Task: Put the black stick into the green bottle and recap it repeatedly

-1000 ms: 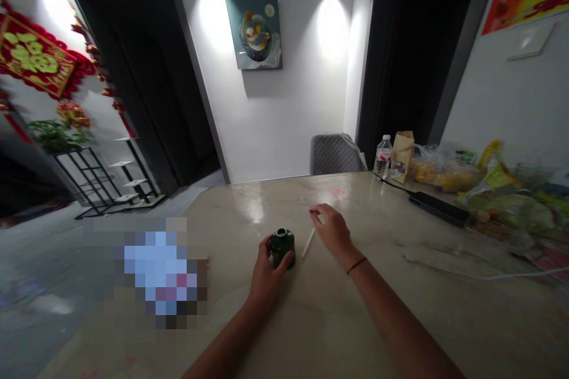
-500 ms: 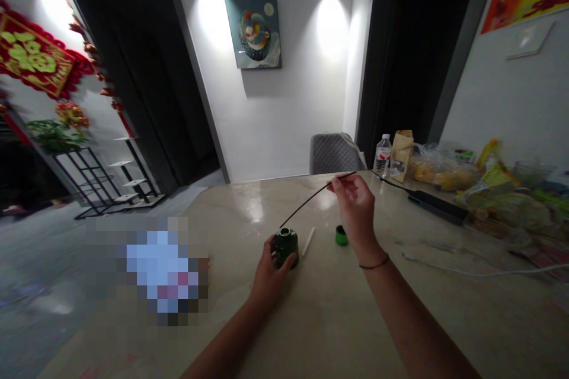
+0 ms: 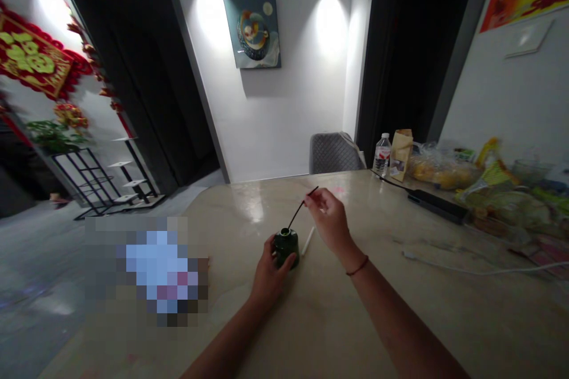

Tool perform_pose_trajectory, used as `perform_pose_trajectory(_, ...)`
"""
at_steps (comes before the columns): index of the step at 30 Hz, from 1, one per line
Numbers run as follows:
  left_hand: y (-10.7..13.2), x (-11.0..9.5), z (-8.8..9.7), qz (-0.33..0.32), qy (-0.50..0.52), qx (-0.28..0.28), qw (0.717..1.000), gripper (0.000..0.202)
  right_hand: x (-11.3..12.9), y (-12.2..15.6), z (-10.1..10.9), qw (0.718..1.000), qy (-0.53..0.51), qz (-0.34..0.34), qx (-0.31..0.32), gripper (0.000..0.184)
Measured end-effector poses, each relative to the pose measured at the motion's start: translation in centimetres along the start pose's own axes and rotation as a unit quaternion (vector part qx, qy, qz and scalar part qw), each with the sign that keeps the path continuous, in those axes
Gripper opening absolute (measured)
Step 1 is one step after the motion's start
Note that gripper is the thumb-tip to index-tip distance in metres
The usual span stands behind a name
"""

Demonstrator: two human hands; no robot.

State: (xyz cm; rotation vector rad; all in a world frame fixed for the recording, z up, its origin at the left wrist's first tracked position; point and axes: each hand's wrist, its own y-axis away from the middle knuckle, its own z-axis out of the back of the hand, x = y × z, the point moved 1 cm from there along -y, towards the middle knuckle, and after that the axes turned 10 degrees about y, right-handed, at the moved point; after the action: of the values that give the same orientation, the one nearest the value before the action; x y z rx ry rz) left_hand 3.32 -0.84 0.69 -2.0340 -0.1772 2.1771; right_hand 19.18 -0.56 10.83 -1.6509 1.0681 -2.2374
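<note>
A small dark green bottle (image 3: 285, 244) stands upright on the beige table (image 3: 320, 308), its mouth uncovered. My left hand (image 3: 268, 272) is wrapped round its near side. My right hand (image 3: 329, 222) hovers just right of the bottle, pinching a thin black stick (image 3: 302, 207). The stick slants down to the left and its lower end sits in the bottle's mouth. A white stick (image 3: 308, 241) lies on the table between bottle and right hand. A black band circles my right wrist.
Along the table's right side lie a water bottle (image 3: 382, 156), a brown paper bag (image 3: 400, 155), plastic bags of food (image 3: 471, 180), a black power strip (image 3: 438, 205) and a white cable (image 3: 466, 269). A grey chair (image 3: 334, 154) stands at the far end.
My right hand picked up the black stick, raised it, then came down and left so more of the stick has gone into the bottle. The green cap is now hidden behind the hand.
</note>
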Motion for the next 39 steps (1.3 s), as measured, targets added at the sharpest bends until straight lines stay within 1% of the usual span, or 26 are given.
perform_pose_trajectory(2, -0.1, 0.1, 0.1, -0.001, -0.002, -0.003, 1.000, 0.065, -0.3, 0.6, -0.9, 0.998, 0.028, 0.004, 0.053, 0.014)
perform_pose_trajectory(4, 0.0, 0.1, 0.1, -0.003, -0.003, -0.005, 1.000, 0.066, -0.7, 1.0, -1.5, 0.995, 0.052, 0.006, 0.084, 0.013)
perform_pose_trajectory(9, 0.2, -0.5, 0.1, 0.004, -0.001, -0.002, 1.000, 0.066, -2.6, 0.9, -1.6, 0.989, 0.093, -0.024, 0.109, 0.015)
perform_pose_trajectory(12, 0.2, -0.7, 0.0, 0.007, -0.007, -0.009, 1.000, 0.064, -4.2, 1.1, -1.5, 0.973, 0.168, -0.065, 0.141, 0.019)
perform_pose_trajectory(14, 0.3, -0.7, 0.0, 0.007, -0.007, -0.012, 1.000, 0.063, -5.0, 1.7, -1.4, 0.944, 0.269, -0.067, 0.180, 0.024)
perform_pose_trajectory(15, 0.3, -0.7, 0.0, 0.009, -0.008, -0.011, 1.000, 0.063, -5.4, 2.1, -1.4, 0.921, 0.324, -0.054, 0.211, 0.027)
perform_pose_trajectory(17, 0.3, -0.5, 0.0, 0.011, -0.011, -0.008, 1.000, 0.064, -5.8, 3.0, -1.5, 0.861, 0.418, -0.009, 0.289, 0.032)
perform_pose_trajectory(19, 0.3, -0.4, 0.0, 0.010, -0.014, -0.006, 1.000, 0.064, -6.0, 3.8, -1.7, 0.809, 0.472, 0.027, 0.349, 0.033)
perform_pose_trajectory(20, 0.3, -0.4, 0.0, 0.008, -0.014, -0.006, 1.000, 0.064, -6.0, 4.1, -1.7, 0.793, 0.488, 0.038, 0.363, 0.032)
perform_pose_trajectory(22, 0.3, -0.4, 0.0, 0.004, -0.010, -0.005, 1.000, 0.064, -6.1, 4.2, -1.8, 0.775, 0.511, 0.055, 0.368, 0.029)
perform_pose_trajectory(26, 0.3, -0.4, 0.0, 0.007, -0.004, -0.008, 1.000, 0.063, -6.3, 3.9, -1.9, 0.760, 0.530, 0.093, 0.365, 0.024)
perform_pose_trajectory(31, 0.3, -0.1, 0.0, 0.014, 0.016, -0.007, 1.000, 0.065, -6.7, 3.7, -1.5, 0.765, 0.529, 0.118, 0.347, 0.024)
perform_pose_trajectory(33, 0.2, 0.0, 0.1, 0.013, 0.015, -0.006, 1.000, 0.065, -6.9, 3.5, -1.4, 0.776, 0.524, 0.114, 0.333, 0.023)
perform_pose_trajectory(34, 0.2, 0.1, 0.1, 0.012, 0.015, -0.006, 1.000, 0.065, -7.0, 3.3, -1.3, 0.788, 0.514, 0.111, 0.320, 0.022)
perform_pose_trajectory(35, 0.2, 0.2, 0.1, 0.011, 0.015, -0.005, 1.000, 0.064, -7.0, 3.1, -1.2, 0.808, 0.497, 0.106, 0.299, 0.022)
perform_pose_trajectory(36, 0.2, 0.2, 0.1, 0.011, 0.017, -0.004, 1.000, 0.064, -7.0, 2.8, -1.0, 0.836, 0.468, 0.101, 0.268, 0.020)
perform_pose_trajectory(37, 0.2, 0.2, 0.1, 0.011, 0.019, -0.005, 1.000, 0.064, -6.9, 2.4, -0.9, 0.870, 0.429, 0.096, 0.225, 0.018)
perform_pose_trajectory(39, 0.2, 0.2, 0.1, 0.015, 0.022, -0.008, 1.000, 0.064, -6.4, 1.5, -0.4, 0.938, 0.319, 0.075, 0.113, 0.012)
